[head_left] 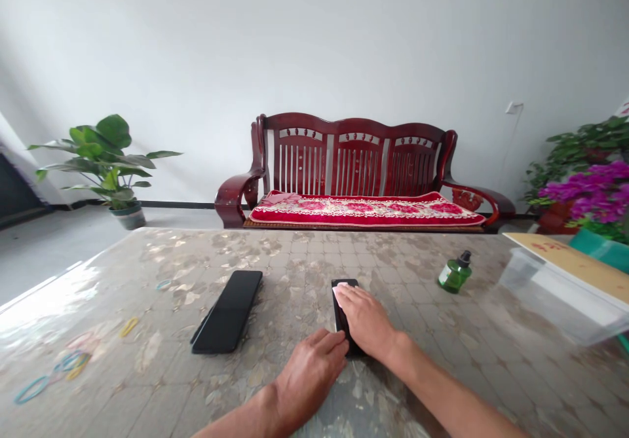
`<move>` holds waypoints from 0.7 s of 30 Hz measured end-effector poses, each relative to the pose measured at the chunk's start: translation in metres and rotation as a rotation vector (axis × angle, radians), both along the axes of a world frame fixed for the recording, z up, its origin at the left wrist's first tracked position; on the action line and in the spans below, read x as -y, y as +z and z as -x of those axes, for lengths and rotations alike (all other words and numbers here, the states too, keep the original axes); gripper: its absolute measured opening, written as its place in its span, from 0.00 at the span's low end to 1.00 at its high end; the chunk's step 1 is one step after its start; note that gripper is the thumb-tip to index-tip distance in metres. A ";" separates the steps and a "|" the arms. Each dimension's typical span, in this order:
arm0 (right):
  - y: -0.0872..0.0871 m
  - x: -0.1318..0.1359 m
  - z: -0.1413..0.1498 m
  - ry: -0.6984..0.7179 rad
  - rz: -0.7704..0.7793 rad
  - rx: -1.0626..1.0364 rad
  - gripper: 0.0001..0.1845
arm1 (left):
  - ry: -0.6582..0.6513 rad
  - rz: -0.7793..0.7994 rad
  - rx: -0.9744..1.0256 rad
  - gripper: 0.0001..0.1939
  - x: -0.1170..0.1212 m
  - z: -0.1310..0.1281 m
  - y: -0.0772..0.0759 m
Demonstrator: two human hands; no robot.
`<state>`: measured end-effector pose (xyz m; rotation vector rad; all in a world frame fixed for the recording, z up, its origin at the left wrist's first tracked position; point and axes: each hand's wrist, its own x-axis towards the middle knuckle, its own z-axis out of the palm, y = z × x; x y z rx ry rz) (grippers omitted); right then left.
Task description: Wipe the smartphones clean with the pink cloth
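A black smartphone [340,321] lies flat on the patterned tablecloth in front of me, largely covered by my hands. My left hand [312,369] grips its lower left edge, fingers bent and close together. Across the screen's upper part lies my right hand [366,317], its fingers pressing a small white wipe [339,287] on the glass; most of the wipe is hidden under them. To the left, apart from both hands, rests a larger black phone [230,313], with a thin dark edge of something showing beneath its left side.
Several coloured rubber bands [73,362] lie at the table's left. A green pump bottle [455,273] stands right of my hands, near a clear plastic box [550,300] with a tan board [574,258] on top. Beyond the table [295,248] is a wooden bench [356,156].
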<state>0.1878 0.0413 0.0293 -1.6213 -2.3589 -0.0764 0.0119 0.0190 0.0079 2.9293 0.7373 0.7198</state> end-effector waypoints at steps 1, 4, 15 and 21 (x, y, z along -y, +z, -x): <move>0.001 0.003 0.001 0.007 0.005 -0.005 0.27 | 0.003 0.006 0.002 0.05 0.000 0.000 0.001; 0.005 0.024 0.000 0.050 0.047 -0.008 0.28 | 0.013 0.006 0.010 0.06 0.001 0.000 0.003; 0.001 0.005 0.002 -0.014 0.017 0.031 0.27 | 0.038 -0.039 0.036 0.13 -0.003 0.003 0.001; 0.002 0.024 0.005 0.023 0.051 0.033 0.27 | 0.032 -0.015 0.066 0.15 -0.004 0.010 0.002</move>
